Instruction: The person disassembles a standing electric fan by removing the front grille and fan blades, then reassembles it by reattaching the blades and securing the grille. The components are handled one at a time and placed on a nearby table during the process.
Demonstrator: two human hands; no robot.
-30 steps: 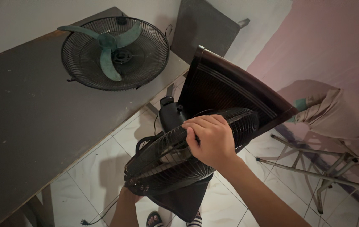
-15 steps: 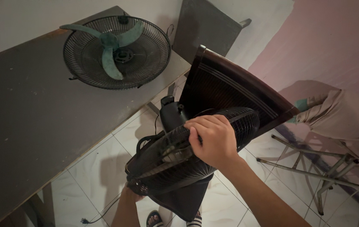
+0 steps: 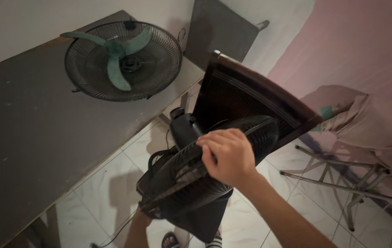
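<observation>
- At the far left, a grey desk runs along the wall, and near its back corner lies a round wire fan guard with a three-blade green propeller inside it, flat on the surface.
- Below the desk edge, white floor tiles show, with a dark cable trailing across them.
- Low in the middle, the left hand comes up from below to the lower rim of a black fan head; most of it is hidden behind the grille, so how its fingers are closed cannot be told.
- That black fan head is held in the air over the floor, tilted, its motor housing pointing up toward the desk.
- Just right of centre, the right hand lies on top of the grille, fingers curled down and gripping the wire ribs.
- Behind the fan head stands a dark ribbed panel, tilted and leaning.
- Beneath it, toes in sandals show on the tiles.
- Farther right, a metal folding frame stands on the floor with pale cloth draped over it, before a pink wall.
</observation>
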